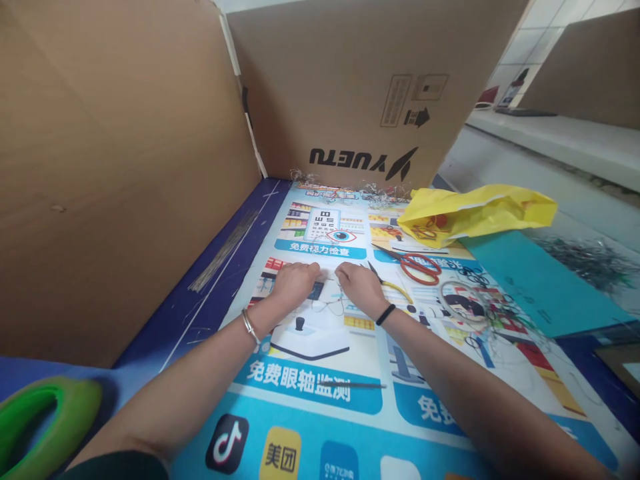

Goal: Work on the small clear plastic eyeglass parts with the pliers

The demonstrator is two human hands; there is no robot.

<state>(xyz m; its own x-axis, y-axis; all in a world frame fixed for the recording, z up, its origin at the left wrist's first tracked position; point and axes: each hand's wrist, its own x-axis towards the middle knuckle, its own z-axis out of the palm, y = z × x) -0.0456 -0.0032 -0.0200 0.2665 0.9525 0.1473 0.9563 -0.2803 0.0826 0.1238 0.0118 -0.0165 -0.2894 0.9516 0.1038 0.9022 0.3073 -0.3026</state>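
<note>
My left hand (295, 280) and my right hand (360, 285) rest close together on a printed poster (320, 393) that covers the table. Both have their fingers curled in a pinch on a thin wire (327, 303) that loops between them. A small dark piece (316, 291) lies at the left fingertips. The left wrist wears a silver bangle, the right wrist a black band. Yellow-handled pliers (393, 285) lie just right of my right hand.
Red-handled scissors (417, 265) and a yellow plastic bag (475, 212) lie to the right. A bundle of straight wires (223, 252) lies at the left. Cardboard walls (125, 167) stand at left and back. Wire scraps (585, 257) are scattered far right. A green object (40, 420) sits bottom left.
</note>
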